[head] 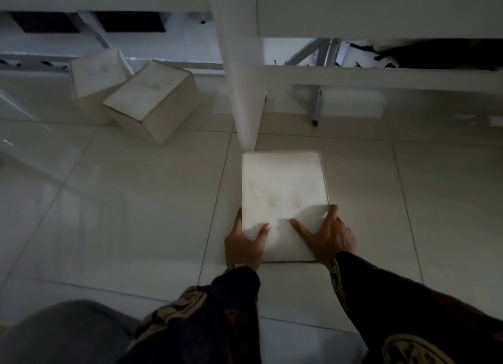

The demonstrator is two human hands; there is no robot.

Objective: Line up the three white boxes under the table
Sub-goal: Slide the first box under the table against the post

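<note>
A white box (283, 189) lies on the tiled floor just in front of a white table leg (239, 86). My left hand (245, 244) grips its near left corner, thumb on top. My right hand (326, 235) holds its near right side, fingers spread over the lid. Two more white boxes sit further back at the left under the table: one (152, 102) turned at an angle, the other (95, 75) behind it, tilted and touching it.
White table frames and metal braces (321, 53) run along the back. A thin metal leg (315, 110) stands right of the white leg. Dark cloth (435, 53) lies on a low shelf at the back right. Glossy floor tiles (109, 200) spread to the left.
</note>
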